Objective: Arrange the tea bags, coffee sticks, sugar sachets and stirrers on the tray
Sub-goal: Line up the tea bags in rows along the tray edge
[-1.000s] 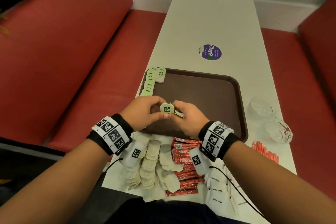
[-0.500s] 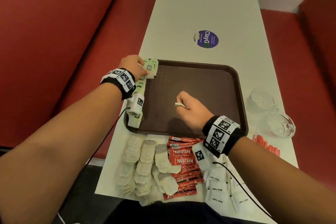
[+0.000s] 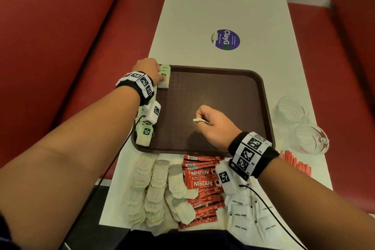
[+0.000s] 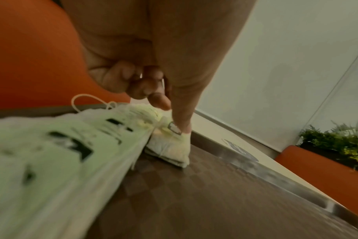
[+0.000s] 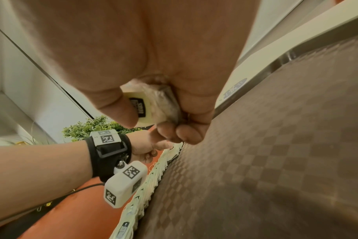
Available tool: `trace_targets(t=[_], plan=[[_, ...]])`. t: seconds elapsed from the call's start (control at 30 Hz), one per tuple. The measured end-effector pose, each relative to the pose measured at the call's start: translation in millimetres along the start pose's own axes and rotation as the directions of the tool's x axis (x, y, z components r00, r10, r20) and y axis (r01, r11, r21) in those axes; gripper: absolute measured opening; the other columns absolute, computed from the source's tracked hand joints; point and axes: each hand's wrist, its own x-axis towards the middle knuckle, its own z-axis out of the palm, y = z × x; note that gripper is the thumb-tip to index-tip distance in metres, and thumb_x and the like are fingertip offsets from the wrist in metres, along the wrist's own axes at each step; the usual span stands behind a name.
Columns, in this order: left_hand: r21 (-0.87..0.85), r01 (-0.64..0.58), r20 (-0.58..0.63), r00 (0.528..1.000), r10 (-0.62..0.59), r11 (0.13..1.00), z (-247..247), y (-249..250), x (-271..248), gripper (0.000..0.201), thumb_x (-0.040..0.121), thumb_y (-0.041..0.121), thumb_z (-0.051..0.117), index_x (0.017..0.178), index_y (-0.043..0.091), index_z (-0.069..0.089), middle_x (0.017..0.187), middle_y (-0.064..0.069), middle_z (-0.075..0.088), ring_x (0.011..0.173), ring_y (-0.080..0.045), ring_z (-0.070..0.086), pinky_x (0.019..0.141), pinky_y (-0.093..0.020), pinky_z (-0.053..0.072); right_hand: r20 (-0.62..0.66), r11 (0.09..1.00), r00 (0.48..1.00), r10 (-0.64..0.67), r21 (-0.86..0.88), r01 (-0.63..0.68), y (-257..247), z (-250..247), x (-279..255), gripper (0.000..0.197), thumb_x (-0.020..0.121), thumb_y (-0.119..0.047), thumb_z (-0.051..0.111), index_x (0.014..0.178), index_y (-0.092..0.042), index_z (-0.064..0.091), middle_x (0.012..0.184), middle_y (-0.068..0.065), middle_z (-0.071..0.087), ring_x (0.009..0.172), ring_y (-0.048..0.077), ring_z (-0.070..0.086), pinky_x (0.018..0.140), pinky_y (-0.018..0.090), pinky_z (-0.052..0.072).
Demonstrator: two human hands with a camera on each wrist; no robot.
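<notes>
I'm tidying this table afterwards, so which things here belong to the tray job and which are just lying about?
Job:
tray
tea bags
coffee sticks
sugar sachets
stirrers
tea bag in right hand

Lying about:
two glass cups
round sticker

The left arm reaches forward, and the left hand [image 3: 148, 69] has its thumb stretched down and its other fingers [image 4: 131, 80] curled in. The right hand [image 3: 215, 126] sits nearer the body, knuckles up, thumb and curled fingers [image 5: 186, 132] pinched together.
</notes>
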Motion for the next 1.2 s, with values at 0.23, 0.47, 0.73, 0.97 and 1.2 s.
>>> trace_targets(t=[0.23, 0.47, 0.73, 0.97, 1.2], plan=[[0.122, -0.065, 0.084, 0.995, 0.055, 0.990, 3.5, 6.2, -1.6, 0.021, 0.087, 0.037, 0.066, 0.091, 0.018, 0.076, 0.098, -0.005, 0.072, 0.094, -0.027, 0.065, 0.085, -0.039, 0.058, 0.030, 0.998, 0.999, 0.029, 0.053, -0.031, -2.6, -2.2, -0.5, 0.003, 0.097, -0.022, 0.060, 0.097, -0.020, 0.058, 0.083, -0.001, 0.073, 0.076, 0.009, 0.070, 0.080, 0.039, 0.059], [-0.177, -0.333, -0.029, 0.942, 0.334, 0.926, -19.0, 15.1, -36.0, 0.022, 0.092, 0.046, 0.063, 0.096, 0.028, 0.074, 0.091, 0.013, 0.067, 0.088, -0.011, 0.063, 0.079, -0.027, 0.047, -0.085, 0.999, 0.996, -0.024, -0.047, 0.020, -3.3, -5.5, 4.9, 0.007, 0.095, -0.027, 0.067, 0.093, -0.028, 0.060, 0.088, -0.013, 0.061, 0.079, 0.001, 0.057, 0.068, 0.018, 0.039], [-0.396, -0.552, 0.164, 0.744, 0.648, 0.734, -23.6, 13.2, -123.8, 0.016, 0.080, 0.043, 0.078, 0.091, 0.032, 0.074, 0.079, 0.012, 0.068, 0.074, -0.010, 0.061, 0.069, -0.029, 0.051, -0.157, 0.998, 0.986, -0.050, 0.031, 0.055, -5.1, -7.7, 13.4, 0.016, 0.092, -0.038, 0.069, 0.091, -0.023, 0.064, 0.082, -0.005, 0.068, 0.075, 0.012, 0.064, 0.067, 0.027, 0.052], [-0.320, -0.620, 0.013, 0.753, 0.658, 0.716, -12.6, 4.4, -130.4, 0.002, 0.092, 0.027, 0.068, 0.091, 0.027, 0.066, 0.080, 0.010, 0.061, 0.072, -0.010, 0.055, 0.066, -0.027, 0.047, -0.117, 0.999, 0.992, -0.038, -0.010, 0.037, -5.8, -1.7, 16.6, 0.011, 0.089, -0.029, 0.074, 0.092, -0.022, 0.066, 0.084, -0.007, 0.068, 0.075, 0.009, 0.061, 0.072, 0.030, 0.053], [-0.363, -0.544, 0.105, 0.783, 0.613, 0.757, -13.8, 0.8, -122.3, 0.012, 0.089, 0.025, 0.072, 0.101, 0.029, 0.069, 0.088, 0.009, 0.068, 0.081, -0.009, 0.063, 0.074, -0.020, 0.050, -0.116, 1.000, 0.993, -0.019, -0.006, 0.018, -5.5, -1.5, 18.4, 0.019, 0.088, -0.033, 0.075, 0.099, -0.019, 0.070, 0.087, -0.003, 0.070, 0.080, 0.015, 0.065, 0.079, 0.040, 0.056]])
